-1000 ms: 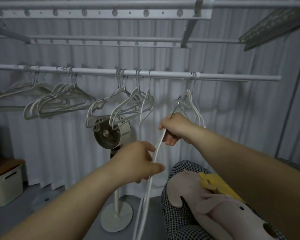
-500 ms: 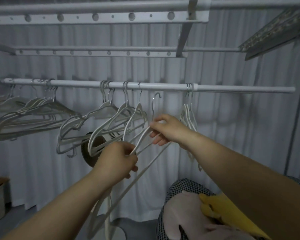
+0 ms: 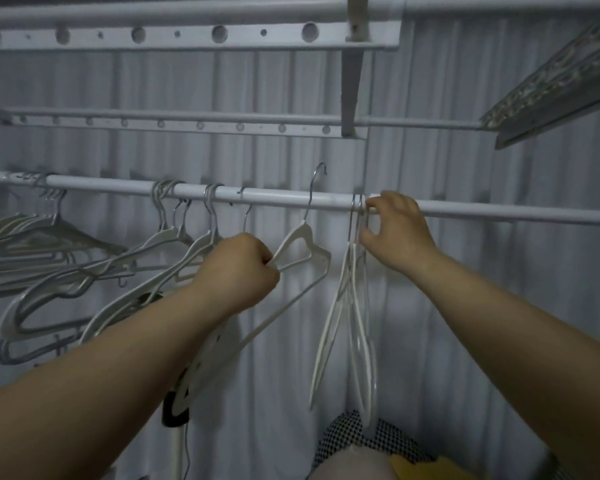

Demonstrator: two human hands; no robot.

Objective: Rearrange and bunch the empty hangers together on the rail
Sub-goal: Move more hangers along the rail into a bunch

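A grey pleated curtain fills the back. In front of it the white rail runs from left to right. Bunches of empty hangers hang on its left part. The left hand is closed in a fist around one white hanger, whose hook stands above the rail. The right hand pinches the hooks of a hanging pair at the rail.

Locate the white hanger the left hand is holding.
Head view, centre: left hand grips the white hanger, its hook reaching above the rail, between a lone hook on the left and the bunch pinched by the right hand.
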